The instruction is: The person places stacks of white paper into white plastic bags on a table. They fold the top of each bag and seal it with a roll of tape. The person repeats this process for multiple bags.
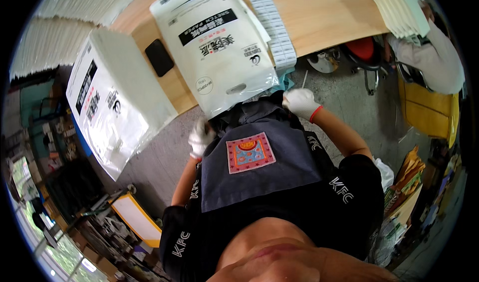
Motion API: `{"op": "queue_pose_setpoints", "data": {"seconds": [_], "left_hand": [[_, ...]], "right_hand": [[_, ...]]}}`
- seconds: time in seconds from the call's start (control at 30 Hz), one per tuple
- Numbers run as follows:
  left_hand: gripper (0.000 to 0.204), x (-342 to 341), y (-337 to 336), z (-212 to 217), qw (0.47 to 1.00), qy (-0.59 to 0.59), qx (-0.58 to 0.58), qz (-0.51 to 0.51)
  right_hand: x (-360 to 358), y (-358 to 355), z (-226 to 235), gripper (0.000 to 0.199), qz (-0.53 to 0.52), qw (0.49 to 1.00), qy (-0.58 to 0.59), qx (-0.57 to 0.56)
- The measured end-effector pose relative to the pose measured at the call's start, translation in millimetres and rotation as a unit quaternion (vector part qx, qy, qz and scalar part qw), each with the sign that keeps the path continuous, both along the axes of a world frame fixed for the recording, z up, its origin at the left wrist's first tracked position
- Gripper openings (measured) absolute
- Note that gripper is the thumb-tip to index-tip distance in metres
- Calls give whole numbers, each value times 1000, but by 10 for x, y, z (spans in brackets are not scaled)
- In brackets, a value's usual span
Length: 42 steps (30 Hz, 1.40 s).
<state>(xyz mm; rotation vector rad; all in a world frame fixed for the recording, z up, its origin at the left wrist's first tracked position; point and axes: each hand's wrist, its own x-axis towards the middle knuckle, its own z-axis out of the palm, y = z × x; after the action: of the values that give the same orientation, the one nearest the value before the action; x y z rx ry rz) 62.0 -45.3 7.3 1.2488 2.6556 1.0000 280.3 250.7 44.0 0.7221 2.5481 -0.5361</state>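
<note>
My left hand [200,138], in a white knitted glove, is beside the left edge of the grey apron [259,187] I wear. Its fingers are blurred and partly hidden by dark cloth. My right hand [301,103], gloved in white with a red cuff, is closed at the right end of the bunched black cloth [254,110] at my waist. What it holds, if anything, is hidden. Just beyond my waist, a clear-wrapped pack of white paper [219,47] lies on the wooden table [329,12], its near end jutting past the edge.
A black phone [159,58] lies left of the pack. A second wrapped paper stack [119,102] stands farther left. A strip of small printed boxes [272,25] runs along the pack's right. At the far right another person's sleeve [434,57] shows near a yellow bundle [429,105].
</note>
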Motion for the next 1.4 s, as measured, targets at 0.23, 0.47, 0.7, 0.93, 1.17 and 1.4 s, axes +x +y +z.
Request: {"op": "queue_pose_setpoints", "data": {"seconds": [0.23,0.47,0.7,0.93,1.17,1.4], "left_hand": [[18,-89,527,357,984,-87,51,-148],[24,313,1856,601,845,-497,-46,-190],[32,767,2541,445,632,-761,-126,-68],[33,692,2434,-5,676,-699,-180,-147],[47,-150,588,-494,598,-791,-49,-119],[50,-317,275,50,440,-801,335,229]], "right_hand": [[99,738,-1231,49,-339,926,156,64],[453,537,-907,27,-419,724,453,-308],[592,429,200,8,-157,898,410,-23],[367,427,710,13,-117,803,567,141],[-561,730,487,12,-302,761,438,-371],[-2921,861,-23,19,-122,794,319,-502]]}}
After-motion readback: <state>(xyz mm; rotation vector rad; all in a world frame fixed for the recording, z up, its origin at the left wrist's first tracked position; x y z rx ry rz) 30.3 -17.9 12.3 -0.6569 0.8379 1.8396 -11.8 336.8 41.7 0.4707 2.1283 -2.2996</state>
